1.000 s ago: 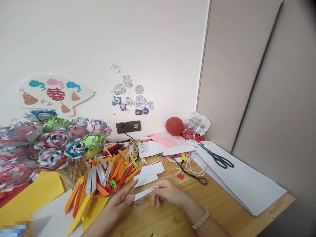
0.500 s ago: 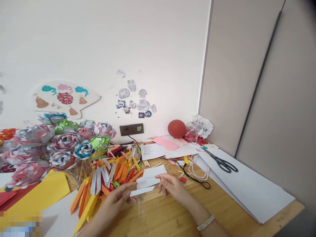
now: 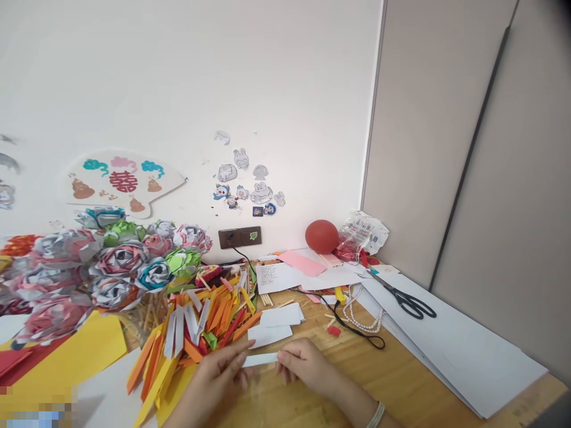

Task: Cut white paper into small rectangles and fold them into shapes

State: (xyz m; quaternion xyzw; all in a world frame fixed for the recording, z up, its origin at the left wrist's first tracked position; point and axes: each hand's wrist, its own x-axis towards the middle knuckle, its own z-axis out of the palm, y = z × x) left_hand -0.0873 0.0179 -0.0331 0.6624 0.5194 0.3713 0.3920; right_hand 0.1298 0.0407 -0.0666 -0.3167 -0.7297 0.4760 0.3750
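Note:
A narrow folded strip of white paper (image 3: 260,359) is stretched between my two hands, low over the wooden table. My left hand (image 3: 223,365) pinches its left end between thumb and fingers. At the other end, my right hand (image 3: 300,362) grips the strip with the thumb on top and the fingers curled below. Just beyond the hands lie white paper rectangles (image 3: 270,336), partly overlapping. To the left of them spreads a heap of folded paper strips (image 3: 214,318) in orange, yellow, white, red and green.
Paper flowers (image 3: 122,260) crowd the left side above yellow sheets (image 3: 96,345). On the right, black-handled scissors (image 3: 408,302) rest on large white sheets (image 3: 464,345). A red balloon (image 3: 322,236), a bead string (image 3: 363,327) and a black cord (image 3: 357,337) lie farther back.
My right hand has come down and closed on the right end of the paper strip, which only my left hand held before. The view has shifted slightly.

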